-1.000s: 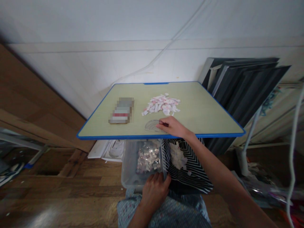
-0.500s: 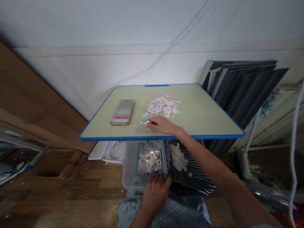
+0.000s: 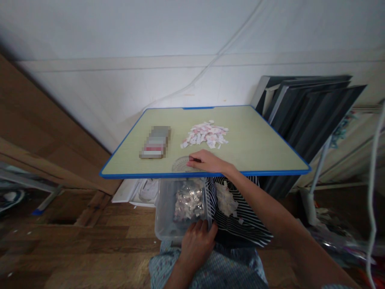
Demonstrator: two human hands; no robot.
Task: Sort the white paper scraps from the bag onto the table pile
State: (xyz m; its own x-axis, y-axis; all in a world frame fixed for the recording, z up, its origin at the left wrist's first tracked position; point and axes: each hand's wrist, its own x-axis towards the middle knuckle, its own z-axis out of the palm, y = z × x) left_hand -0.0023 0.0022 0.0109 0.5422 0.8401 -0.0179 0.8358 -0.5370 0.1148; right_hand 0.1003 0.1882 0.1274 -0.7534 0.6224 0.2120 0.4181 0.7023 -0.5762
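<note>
My right hand [image 3: 207, 161] is closed, its fingers pinched on a clear half-round protractor [image 3: 179, 164] that lies at the front edge of the small table [image 3: 255, 154]. Just beyond it is a loose pile of pale pink and white paper scraps [image 3: 207, 134]. Below the table, my left hand [image 3: 198, 243] has its fingers curled over the near right rim of a translucent plastic bin [image 3: 165, 218]. Inside the bin lies a shiny clear bag [image 3: 189, 200] with more scraps.
A blurred-out flat object [image 3: 155, 142] lies on the table's left. Black-and-white striped cloth [image 3: 252, 224] bearing scraps is right of the bin. Dark panels [image 3: 313, 108] lean at the right wall; brown cardboard [image 3: 45, 120] stands left. A white cable [image 3: 373, 180] hangs far right.
My right hand and the protractor have slid slightly toward me, to the table's front edge. My left hand has stayed at the bin rim.
</note>
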